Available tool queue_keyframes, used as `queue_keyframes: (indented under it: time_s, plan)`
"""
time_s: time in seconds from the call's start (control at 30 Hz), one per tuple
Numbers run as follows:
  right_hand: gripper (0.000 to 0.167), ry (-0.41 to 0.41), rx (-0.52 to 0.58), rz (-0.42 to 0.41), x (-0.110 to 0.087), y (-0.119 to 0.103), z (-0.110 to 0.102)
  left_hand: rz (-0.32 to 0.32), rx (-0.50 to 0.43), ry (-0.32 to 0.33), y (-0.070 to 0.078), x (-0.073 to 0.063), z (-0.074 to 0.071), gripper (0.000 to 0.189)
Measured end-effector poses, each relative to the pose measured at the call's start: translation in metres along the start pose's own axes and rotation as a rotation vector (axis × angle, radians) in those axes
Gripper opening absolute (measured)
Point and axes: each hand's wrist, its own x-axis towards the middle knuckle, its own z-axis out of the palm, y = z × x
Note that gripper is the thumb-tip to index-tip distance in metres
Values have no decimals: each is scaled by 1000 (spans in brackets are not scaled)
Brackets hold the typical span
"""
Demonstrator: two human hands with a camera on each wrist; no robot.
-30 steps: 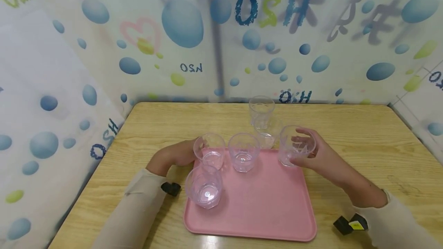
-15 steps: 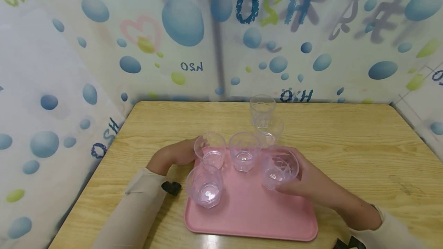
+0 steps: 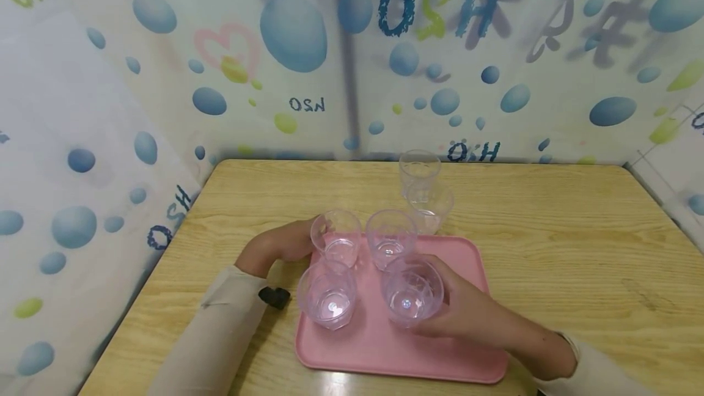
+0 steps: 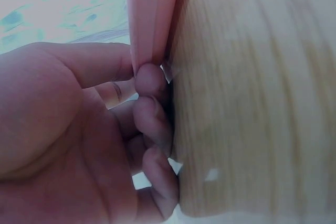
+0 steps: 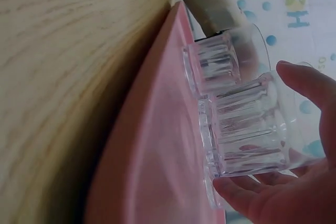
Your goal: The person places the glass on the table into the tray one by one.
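Observation:
My right hand grips a clear faceted cup, thumb on one side and fingers round the other. In the right wrist view this cup stands with its base close over the tray's floor. My left hand pinches the pink tray near its back left corner. The left wrist view shows the thumb and curled fingers at the tray's edge. Also on the tray are a front left cup, a back left cup and a back middle cup.
Behind the tray, two more clear cups stand on the wooden table: a nearer cup and a farther cup. A patterned wall sheet hangs along the back edge. Black wrist straps show at the sleeves.
My right hand has carried its cup from the tray's back right corner left and toward me, beside the front left cup. The left hand has stayed at the tray's edge.

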Motion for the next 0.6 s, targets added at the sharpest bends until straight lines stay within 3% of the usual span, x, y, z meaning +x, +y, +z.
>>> queue_keyframes:
  time_s: [0.23, 0.6]
  plan:
    - [87, -21, -9, -32, 7, 2, 11, 1, 1, 6, -2, 1, 0, 36]
    - [87, -43, -31, 11, 13, -1, 18, -34, 32, 7, -5, 2, 1, 34]
